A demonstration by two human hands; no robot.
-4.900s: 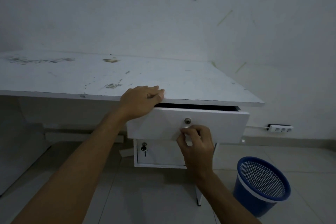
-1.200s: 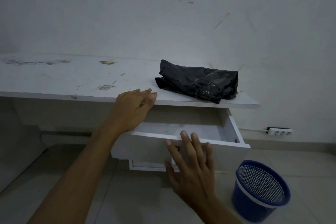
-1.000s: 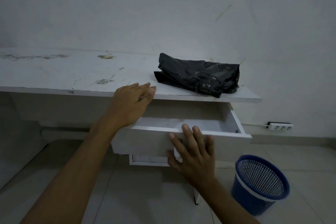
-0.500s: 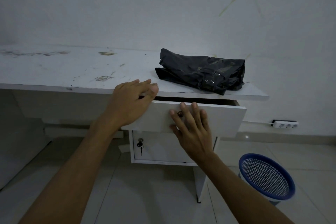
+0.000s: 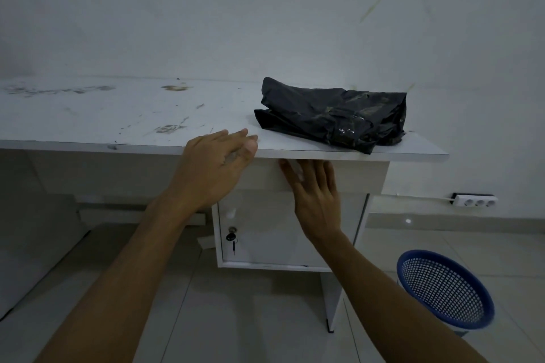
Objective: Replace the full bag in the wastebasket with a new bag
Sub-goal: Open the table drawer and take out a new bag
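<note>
- The wall (image 5: pixel 206 9) behind is plain and pale, with a few thin marks and scuffs on it.
- The floor (image 5: pixel 250 318) is made of big, smooth, shiny tiles.
- The worktop (image 5: pixel 88 115) is a long, flat, white board with dark, scratchy stains. Its front edge is straight and thin.
- Under the right end of the worktop sits a boxy white cabinet (image 5: pixel 280 236). The drawer (image 5: pixel 359 178) at its top is pushed in, flush under the worktop edge. The door below it has a small round lock with a key (image 5: pixel 232 238) hanging in it.
- The folded black bag (image 5: pixel 333 115) lies on the right part of the worktop. It is thin, crinkly plastic with shiny spots, in a flat lump.
- The wastebasket (image 5: pixel 445 292) stands on the floor to the right of the cabinet, well apart from the bag. It is round, blue plastic with a net of tiny holes, and no bag shows inside it.
- The left hand (image 5: pixel 215 168) rests at the worktop's front edge, fingers loose and a bit bent, holding nothing.
- The right hand (image 5: pixel 315 194) lies flat on the drawer front, fingers straight and close together, tips up near the worktop edge.
- A white power strip (image 5: pixel 474 202) with round sockets sits low by the wall on the right.
</note>
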